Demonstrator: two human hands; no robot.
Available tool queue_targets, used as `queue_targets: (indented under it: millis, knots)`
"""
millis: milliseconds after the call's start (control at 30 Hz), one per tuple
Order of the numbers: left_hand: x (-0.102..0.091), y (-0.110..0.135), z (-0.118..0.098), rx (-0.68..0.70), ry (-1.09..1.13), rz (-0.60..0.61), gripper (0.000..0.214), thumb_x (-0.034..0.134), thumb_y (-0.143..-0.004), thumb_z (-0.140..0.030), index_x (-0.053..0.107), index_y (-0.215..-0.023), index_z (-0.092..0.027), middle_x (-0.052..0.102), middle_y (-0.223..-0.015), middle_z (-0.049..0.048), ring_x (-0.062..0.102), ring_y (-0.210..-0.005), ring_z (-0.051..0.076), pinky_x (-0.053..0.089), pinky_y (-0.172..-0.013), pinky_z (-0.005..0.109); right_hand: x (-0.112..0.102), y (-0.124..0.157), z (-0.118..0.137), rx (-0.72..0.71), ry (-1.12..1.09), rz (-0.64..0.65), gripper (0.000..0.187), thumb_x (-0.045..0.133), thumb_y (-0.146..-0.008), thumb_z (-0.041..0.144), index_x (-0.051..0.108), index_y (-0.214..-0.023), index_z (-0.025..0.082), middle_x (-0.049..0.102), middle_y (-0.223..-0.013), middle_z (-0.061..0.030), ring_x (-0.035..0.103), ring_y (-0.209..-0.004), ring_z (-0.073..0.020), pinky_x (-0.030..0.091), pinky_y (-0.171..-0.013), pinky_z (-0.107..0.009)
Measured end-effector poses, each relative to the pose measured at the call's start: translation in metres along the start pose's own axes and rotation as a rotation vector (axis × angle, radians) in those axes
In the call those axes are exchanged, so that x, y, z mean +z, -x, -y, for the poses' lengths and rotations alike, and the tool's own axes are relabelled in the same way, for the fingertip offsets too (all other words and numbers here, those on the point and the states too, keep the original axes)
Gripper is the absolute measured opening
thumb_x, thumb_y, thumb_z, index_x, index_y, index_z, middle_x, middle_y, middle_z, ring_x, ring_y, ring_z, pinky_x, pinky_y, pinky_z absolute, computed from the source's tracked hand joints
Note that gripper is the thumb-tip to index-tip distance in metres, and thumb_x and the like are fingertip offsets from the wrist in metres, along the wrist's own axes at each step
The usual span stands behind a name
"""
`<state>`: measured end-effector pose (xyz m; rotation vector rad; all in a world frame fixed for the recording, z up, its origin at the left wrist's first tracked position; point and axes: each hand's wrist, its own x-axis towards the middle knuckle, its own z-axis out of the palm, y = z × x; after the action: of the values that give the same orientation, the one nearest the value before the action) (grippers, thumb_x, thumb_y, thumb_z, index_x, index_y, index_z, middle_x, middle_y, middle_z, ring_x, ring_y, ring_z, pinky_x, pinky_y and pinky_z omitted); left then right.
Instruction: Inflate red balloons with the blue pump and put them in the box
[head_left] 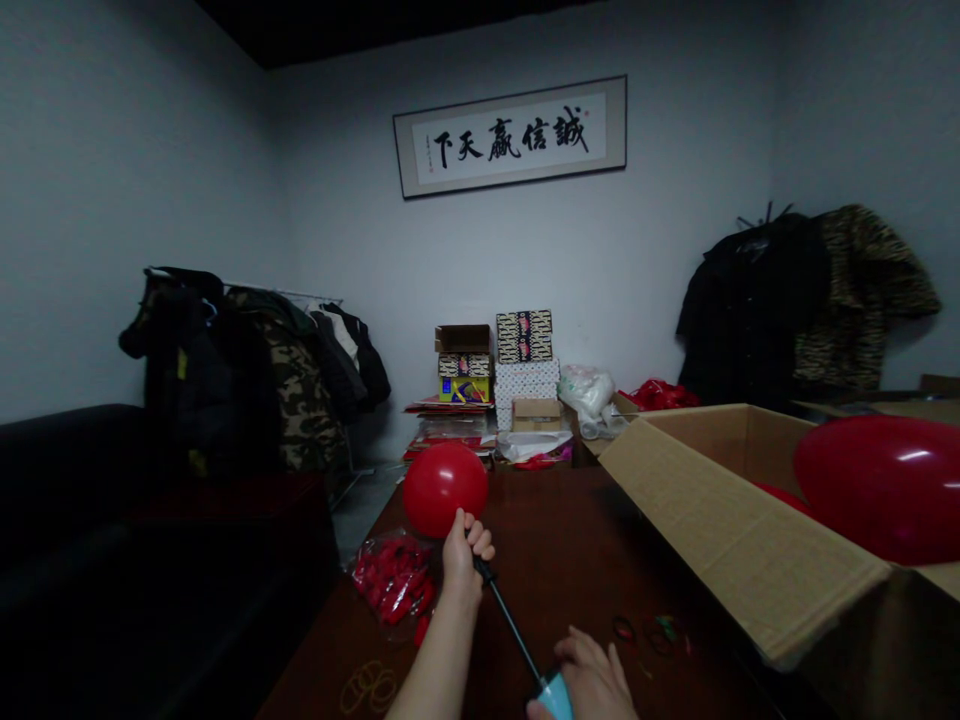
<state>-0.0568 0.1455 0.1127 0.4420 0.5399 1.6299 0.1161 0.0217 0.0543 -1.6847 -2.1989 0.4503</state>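
Observation:
A round, inflated red balloon (445, 488) sits at the far end of a hand balloon pump (514, 628). My left hand (463, 556) is closed around the pump's black front end, right at the balloon's neck; the neck itself is hidden by the fingers. A thin dark rod runs from there down to the pump's light blue part (556, 697), which my right hand (592, 676) grips with its fingers partly stretched out. Beside my left forearm lies a clear plastic bag of uninflated red balloons (396, 580).
A large open cardboard box (739, 530) with red balloons (885, 488) in it stands at the right. Rubber bands (367, 688) and small dark loops (624, 629) lie on the brown table (570, 540). Boxes (525, 390) are stacked at the back.

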Motion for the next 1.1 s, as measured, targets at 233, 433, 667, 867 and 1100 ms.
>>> queue_targets:
  millis: [233,433,667,867,1100]
  knots:
    - [0.006,0.02,0.03,-0.029,-0.076,0.014,0.047,0.07,-0.07,-0.053,0.036,-0.065,-0.021,0.027,-0.045,-0.0111,0.023,-0.035,0.003,0.013,-0.037,0.018,-0.019,-0.019,0.033,0.002,0.049,-0.226,0.044,0.047,-0.081,0.048,0.068,-0.1,0.015,0.056,-0.129,-0.0137,0.032,-0.135,-0.031,0.004,-0.113,-0.055]
    - [0.005,0.032,0.039,-0.073,-0.151,0.031,0.049,0.068,-0.068,-0.058,0.037,-0.064,-0.021,0.029,-0.042,-0.0106,0.023,-0.034,0.004,0.012,-0.036,0.019,-0.004,-0.031,0.035,0.013,0.033,-0.269,0.047,0.043,-0.083,0.05,0.066,-0.106,0.016,0.055,-0.131,-0.0122,0.031,-0.135,-0.0294,0.004,-0.113,-0.053]
    - [0.004,0.03,0.037,0.008,-0.116,0.011,0.049,0.067,-0.07,-0.057,0.035,-0.062,-0.021,0.027,-0.042,-0.0107,0.022,-0.033,0.004,0.011,-0.036,0.02,-0.006,-0.035,0.03,0.051,-0.03,-0.114,0.049,0.048,-0.077,0.052,0.065,-0.106,0.016,0.044,-0.142,-0.0115,0.021,-0.14,-0.03,0.008,-0.112,-0.055]
    - [0.003,0.016,0.025,0.049,-0.09,-0.019,0.045,0.067,-0.072,-0.052,0.036,-0.062,-0.021,0.028,-0.043,-0.0108,0.023,-0.033,0.004,0.012,-0.036,0.019,-0.002,-0.028,0.024,0.026,-0.026,-0.129,0.056,0.051,-0.076,0.049,0.06,-0.116,0.012,0.053,-0.134,-0.0138,0.026,-0.138,-0.0305,0.009,-0.113,-0.053]
    - [-0.011,-0.004,-0.015,0.078,-0.052,-0.076,0.037,0.061,-0.081,-0.04,0.036,-0.062,-0.02,0.026,-0.043,-0.0108,0.024,-0.033,0.004,0.014,-0.037,0.018,0.031,-0.009,-0.005,-0.009,0.059,-0.113,0.037,0.053,-0.078,0.039,0.067,-0.103,0.016,0.06,-0.126,-0.0121,0.035,-0.133,-0.0343,0.015,-0.111,-0.061]
